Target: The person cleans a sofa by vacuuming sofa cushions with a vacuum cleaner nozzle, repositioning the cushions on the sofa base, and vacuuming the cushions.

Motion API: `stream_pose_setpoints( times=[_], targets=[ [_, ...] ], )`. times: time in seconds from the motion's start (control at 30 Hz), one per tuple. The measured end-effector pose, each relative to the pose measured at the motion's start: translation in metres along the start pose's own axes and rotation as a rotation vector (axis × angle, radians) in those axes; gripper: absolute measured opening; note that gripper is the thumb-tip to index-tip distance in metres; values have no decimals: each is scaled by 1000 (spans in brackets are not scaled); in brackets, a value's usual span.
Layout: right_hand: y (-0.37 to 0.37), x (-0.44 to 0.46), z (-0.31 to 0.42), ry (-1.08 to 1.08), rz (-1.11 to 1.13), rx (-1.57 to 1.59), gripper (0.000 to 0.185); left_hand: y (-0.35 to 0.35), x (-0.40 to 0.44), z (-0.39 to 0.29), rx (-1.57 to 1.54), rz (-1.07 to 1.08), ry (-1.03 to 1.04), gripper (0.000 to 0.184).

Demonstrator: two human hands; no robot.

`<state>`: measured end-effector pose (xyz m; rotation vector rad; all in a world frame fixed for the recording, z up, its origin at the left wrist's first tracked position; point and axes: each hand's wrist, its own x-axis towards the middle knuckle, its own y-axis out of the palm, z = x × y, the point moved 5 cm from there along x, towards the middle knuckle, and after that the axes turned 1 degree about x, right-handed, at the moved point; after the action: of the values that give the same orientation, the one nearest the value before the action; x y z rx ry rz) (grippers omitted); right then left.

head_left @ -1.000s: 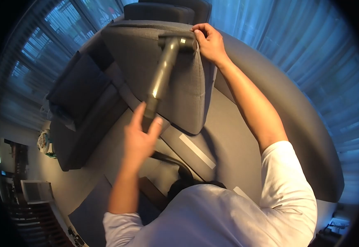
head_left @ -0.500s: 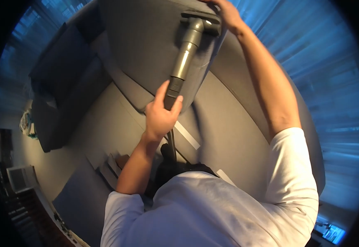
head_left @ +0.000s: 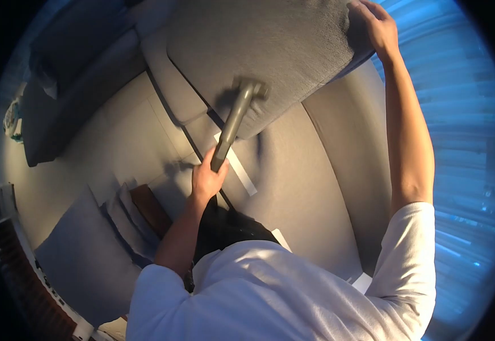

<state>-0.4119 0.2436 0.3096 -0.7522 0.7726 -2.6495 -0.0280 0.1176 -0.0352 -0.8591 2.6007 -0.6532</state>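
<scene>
My left hand (head_left: 206, 181) is closed around the handle end of a grey vacuum cleaner wand (head_left: 235, 120). At the wand's far end, a wide nozzle (head_left: 252, 87), slightly blurred, lies against the face of a large grey sofa cushion (head_left: 293, 42). The cushion is tilted up off the seat. Its upper right corner is gripped by my right hand (head_left: 379, 29), with the fingers curled over the edge. A dark hose runs down from my left hand toward my lap, partly hidden.
Beneath the cushion is the grey sofa seat (head_left: 298, 182), with a white strip (head_left: 239, 169) on it. Several grey cushions (head_left: 88, 258) and a brown panel (head_left: 148, 209) lie at lower left. Blue-lit curtains (head_left: 457, 125) hang on the right; a dark sofa section (head_left: 82, 96) stands at left.
The nozzle has moved down the cushion's face, and my left hand has come lower and nearer. My right hand and the cushion corner have shifted to the right in view.
</scene>
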Motion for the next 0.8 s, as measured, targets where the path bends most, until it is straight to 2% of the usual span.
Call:
stream_pose_setpoints(
  times=[0.03,0.1,0.13,0.17,0.23,0.3,0.37,0.53,0.57,0.63,0.7,0.77,0.8],
  targets=[
    [5,5,-3,-1,16,-10,48,-16,11,-38,-70,-87,177,55],
    [3,7,-4,-156,-212,-233,53,-40,37,-119,-296,-85,321,55],
    [5,-4,16,-141,-141,-246,50,-47,52,-149,-322,-67,331,56],
    [-1,23,-22,-97,-139,-191,50,-47,62,-167,-328,10,254,54],
    [-7,44,-34,-105,-8,31,52,-25,84,-171,-246,-37,309,58],
    [3,35,-9,-98,40,-4,55,3,97,-137,-272,-101,360,57],
    [3,39,-14,-92,45,-85,56,23,90,-74,-293,-6,170,56],
    [-6,48,-49,49,-61,-126,58,74,40,181,90,181,-476,56],
    [-8,54,-52,57,-84,-116,57,69,28,198,170,161,-511,57],
    [-5,56,-62,104,-72,-53,56,55,14,195,7,136,-614,62],
    [0,46,-61,105,-82,18,54,32,32,176,-43,-59,-370,62],
    [2,39,-52,79,-95,-1,54,-1,80,154,-158,-115,-304,61],
    [1,37,-51,80,-107,-14,53,-9,112,159,-195,-120,-346,60]
  ],
)
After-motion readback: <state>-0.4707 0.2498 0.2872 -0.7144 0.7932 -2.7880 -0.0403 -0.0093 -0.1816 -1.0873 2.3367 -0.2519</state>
